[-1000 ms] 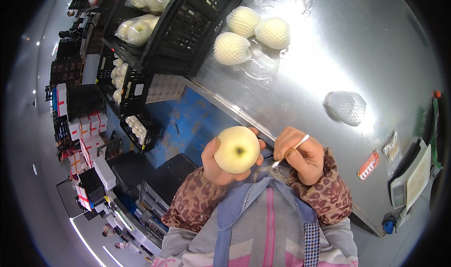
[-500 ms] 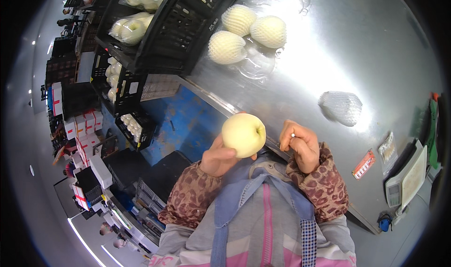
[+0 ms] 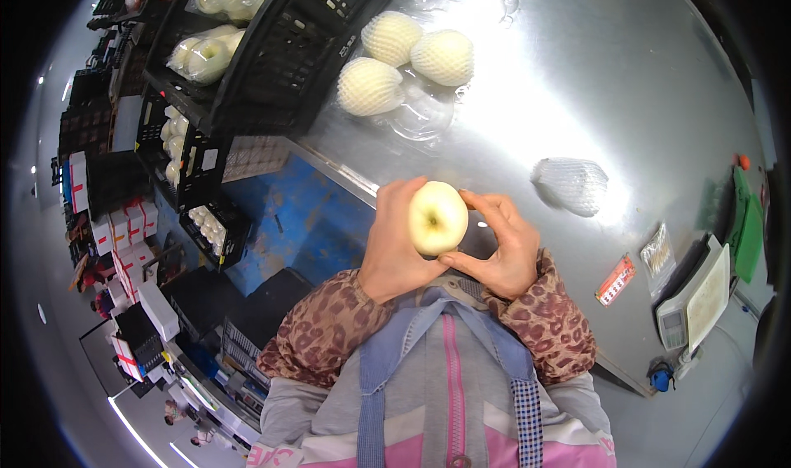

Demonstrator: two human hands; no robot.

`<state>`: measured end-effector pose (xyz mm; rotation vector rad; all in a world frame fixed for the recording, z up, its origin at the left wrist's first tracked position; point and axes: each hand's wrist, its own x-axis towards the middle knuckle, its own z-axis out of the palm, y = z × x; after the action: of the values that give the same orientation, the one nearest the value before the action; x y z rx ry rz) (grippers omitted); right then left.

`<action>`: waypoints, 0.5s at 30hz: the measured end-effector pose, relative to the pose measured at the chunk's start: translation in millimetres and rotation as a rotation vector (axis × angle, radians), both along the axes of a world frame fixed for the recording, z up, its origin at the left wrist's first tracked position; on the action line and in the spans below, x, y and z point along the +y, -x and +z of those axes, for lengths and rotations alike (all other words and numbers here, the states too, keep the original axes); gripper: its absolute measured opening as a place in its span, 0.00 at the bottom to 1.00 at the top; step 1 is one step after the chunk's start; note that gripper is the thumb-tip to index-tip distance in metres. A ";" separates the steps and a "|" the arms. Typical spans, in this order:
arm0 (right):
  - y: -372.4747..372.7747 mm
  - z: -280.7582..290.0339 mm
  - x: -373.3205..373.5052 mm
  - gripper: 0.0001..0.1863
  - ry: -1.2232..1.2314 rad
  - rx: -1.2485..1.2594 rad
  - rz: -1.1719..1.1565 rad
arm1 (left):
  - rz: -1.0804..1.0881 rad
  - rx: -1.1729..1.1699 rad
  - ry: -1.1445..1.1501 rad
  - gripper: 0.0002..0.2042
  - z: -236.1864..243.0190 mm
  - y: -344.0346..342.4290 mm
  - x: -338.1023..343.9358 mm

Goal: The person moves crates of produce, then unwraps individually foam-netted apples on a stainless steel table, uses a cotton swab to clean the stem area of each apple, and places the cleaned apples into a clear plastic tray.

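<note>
A pale yellow apple (image 3: 437, 218) is held before my chest, its dimpled end facing up. My left hand (image 3: 394, 241) wraps round its left side. My right hand (image 3: 504, 245) grips it from the right, index finger at the upper edge and thumb at the lower edge. Whether a white-tipped stick is still among my right fingers is hard to tell. To the right, a white foam net sleeve (image 3: 571, 186) lies on the metal table (image 3: 511, 303). Farther off are several fruits in foam nets (image 3: 371, 86), beside clear plastic packaging (image 3: 424, 114).
Black crates (image 3: 264, 64) with bagged fruit (image 3: 206, 56) stand at the left. On the right lie a red-and-white card (image 3: 615, 280), a bag of cotton swabs (image 3: 657, 258), a scale (image 3: 696, 303) and a green item (image 3: 748, 225). Blue floor (image 3: 288, 204) shows beyond the table edge.
My right hand has moved left onto the apple; the white-tipped stick it pinched no longer shows clearly. The apple has been turned, so its dimple now faces up instead of right.
</note>
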<state>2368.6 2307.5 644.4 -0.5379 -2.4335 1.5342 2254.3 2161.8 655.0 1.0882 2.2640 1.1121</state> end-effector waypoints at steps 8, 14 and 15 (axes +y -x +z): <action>-11.5 -1.4 6.9 0.44 -0.161 -0.036 -0.071 | -0.157 0.202 -0.026 0.42 -6.5 -7.2 22.8; -47.5 -34.9 9.8 0.44 0.766 0.057 -0.273 | -0.385 0.188 -0.166 0.41 -14.1 -11.3 46.7; -60.6 -42.0 18.8 0.43 0.978 0.034 -0.257 | -0.403 0.118 -0.163 0.41 -14.9 -12.3 49.9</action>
<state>2429.1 2326.3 602.4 -0.9039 -1.3560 2.4826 2266.6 2211.6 640.1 1.6255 1.9362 1.0962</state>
